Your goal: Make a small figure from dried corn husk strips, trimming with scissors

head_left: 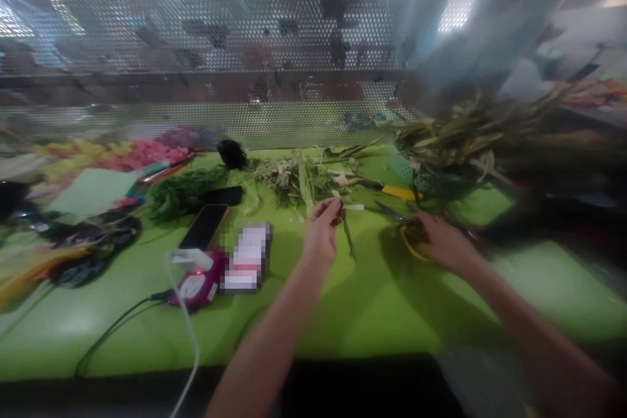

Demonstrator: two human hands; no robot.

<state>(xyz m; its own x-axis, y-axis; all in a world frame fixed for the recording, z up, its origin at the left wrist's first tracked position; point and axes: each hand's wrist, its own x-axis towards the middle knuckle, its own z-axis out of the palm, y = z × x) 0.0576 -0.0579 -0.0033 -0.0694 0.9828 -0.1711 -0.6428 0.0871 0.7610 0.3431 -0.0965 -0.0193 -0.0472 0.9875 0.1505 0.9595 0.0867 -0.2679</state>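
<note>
Near the middle of the green table (pixel 362 320), my left hand (pixel 322 228) pinches a thin plant stem (pixel 349 235), whose darker end hangs down below the fingers. To its right, my right hand (pixel 434 238) is wrapped round the yellow-handled scissors (pixel 392 214); their blades point left toward the stem, apart from it. Just behind my left hand lies a pile of pale, dry plant pieces (pixel 287 176). A yellow-handled tool (pixel 401 192) rests behind the scissors.
A green basket (pixel 434 183) heaped with dried leaves stands at the back right. On the left are a lit phone (pixel 247 258), a dark phone (pixel 204 227), a purple device (pixel 198 284) with cables, green fibres (pixel 183 192) and pink flowers (pixel 142 155). A perforated metal screen (pixel 294 111) stands behind.
</note>
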